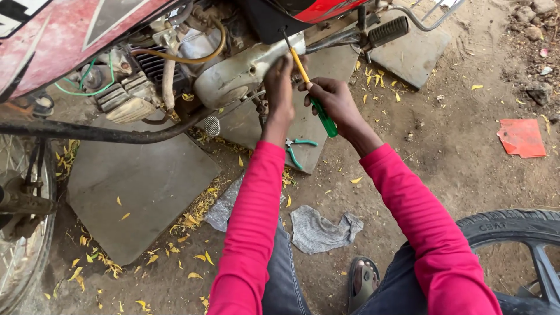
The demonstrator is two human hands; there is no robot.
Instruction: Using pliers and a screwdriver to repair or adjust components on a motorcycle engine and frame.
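My right hand (335,100) is closed around one screwdriver (311,96), just above centre of the frame. Its handle is smooth translucent plastic, green at the butt and yellow toward the thin dark steel shaft, which slants up and left to the dull, scuffed metal engine cover (245,70) of the motorcycle. The tip is hidden against the dark underside of the red bodywork. My left hand (279,87) rests flat against that rounded cover just beside the shaft, fingers curled over its edge; I cannot tell whether it grips anything. Both my arms are in bright pink knit sleeves.

Below my wrists, one pair of pliers (296,150) with teal rubber grips lies on a flat grey stone slab (146,186). I count three such slabs, rough and matte, under and behind the bike. One crumpled grey rag (321,230) lies on the dirt at lower centre. A ribbed black footpeg (386,30) juts out at upper centre-right. One flat orange-red scrap (521,137) lies at far right. Two wheels show: a spoked one (23,221) at lower left, a black rubber tyre (513,227) at lower right. Small yellow dry leaves scatter over the sandy ground.
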